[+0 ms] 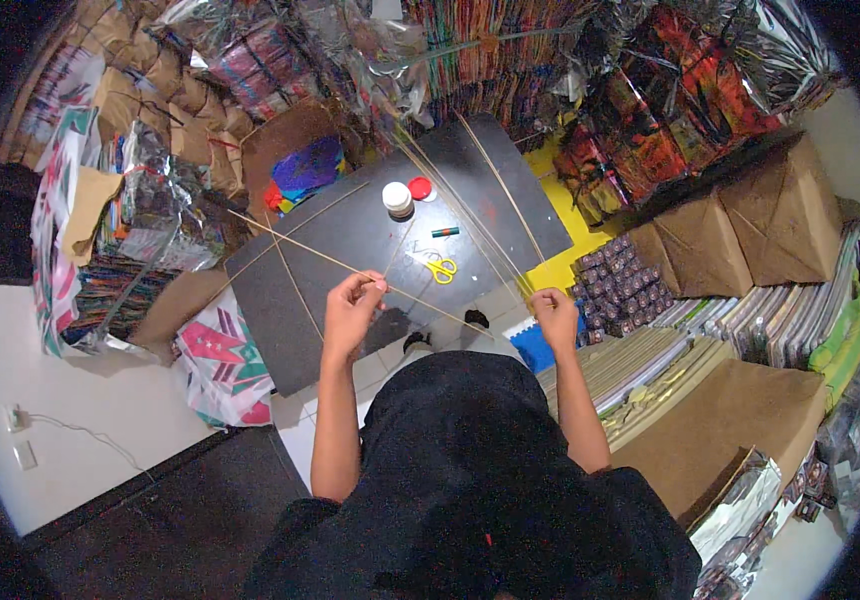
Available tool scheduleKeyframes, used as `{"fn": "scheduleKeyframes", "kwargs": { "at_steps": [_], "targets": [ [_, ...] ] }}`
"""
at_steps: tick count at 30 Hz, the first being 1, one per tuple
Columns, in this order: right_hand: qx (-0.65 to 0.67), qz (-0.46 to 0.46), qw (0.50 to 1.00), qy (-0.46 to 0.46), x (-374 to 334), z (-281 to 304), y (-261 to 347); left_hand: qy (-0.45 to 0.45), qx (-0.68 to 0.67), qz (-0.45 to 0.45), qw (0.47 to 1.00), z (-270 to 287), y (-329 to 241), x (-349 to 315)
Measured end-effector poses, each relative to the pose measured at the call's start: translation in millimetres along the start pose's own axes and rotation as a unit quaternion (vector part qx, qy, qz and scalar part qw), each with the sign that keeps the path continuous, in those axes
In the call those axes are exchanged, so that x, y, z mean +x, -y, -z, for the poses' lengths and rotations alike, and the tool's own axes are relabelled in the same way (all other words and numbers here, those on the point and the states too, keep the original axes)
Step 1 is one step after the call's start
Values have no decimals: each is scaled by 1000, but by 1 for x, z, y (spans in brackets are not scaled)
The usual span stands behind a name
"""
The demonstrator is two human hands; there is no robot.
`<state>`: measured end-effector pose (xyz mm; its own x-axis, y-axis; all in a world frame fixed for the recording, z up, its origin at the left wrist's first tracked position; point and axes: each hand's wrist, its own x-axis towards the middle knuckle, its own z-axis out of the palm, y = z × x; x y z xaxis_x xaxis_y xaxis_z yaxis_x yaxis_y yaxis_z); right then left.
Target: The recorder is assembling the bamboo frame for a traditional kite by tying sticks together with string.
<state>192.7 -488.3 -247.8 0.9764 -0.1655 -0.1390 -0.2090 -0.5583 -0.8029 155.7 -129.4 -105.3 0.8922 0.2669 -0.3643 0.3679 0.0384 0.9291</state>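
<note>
My left hand [352, 310] pinches a long thin bamboo stick [302, 244] near its middle, above the front of the dark grey table [350, 235]. The stick slants from upper left to lower right in front of me. To the right, my right hand [555, 315] is closed at the table's near right corner, beside the near ends of several thin sticks [470, 222]; what its fingers hold is too small to make out. Yellow scissors [441, 268], a small green tube [445, 232], a white jar [398, 199] and a red lid [420, 188] lie beyond my hands.
More thin sticks [295, 275] lie across the table's left side. A brown box [265, 150] with blue and red material stands at the far left. Wrapped bundles [685, 110] pile up behind. Brown paper packages [780, 220] and stacked flat sheets [650, 370] line the right.
</note>
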Motion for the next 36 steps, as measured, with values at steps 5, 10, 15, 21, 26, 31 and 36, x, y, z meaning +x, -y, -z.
{"fn": "scheduleKeyframes", "kwargs": {
  "at_steps": [5,10,15,21,26,31,36],
  "targets": [
    [135,-22,990,-23,5,5,9,1,8,0,1000,0,1,2],
    [240,-14,969,-55,8,10,29,1,0,2,1000,-2,0,3],
    [261,-11,962,-81,9,12,44,0,-7,1,1000,-3,0,2],
    [355,-24,926,-127,13,11,49,-1,-3,2,1000,-2,0,2],
    [424,-37,893,-147,16,12,45,-3,2,-1,1000,-1,0,3],
    [429,-83,888,-144,20,12,32,-4,-2,5,1000,-2,1,3],
    [372,-129,911,-122,26,2,-4,-4,-11,4,1000,-4,0,3]
  ]
}}
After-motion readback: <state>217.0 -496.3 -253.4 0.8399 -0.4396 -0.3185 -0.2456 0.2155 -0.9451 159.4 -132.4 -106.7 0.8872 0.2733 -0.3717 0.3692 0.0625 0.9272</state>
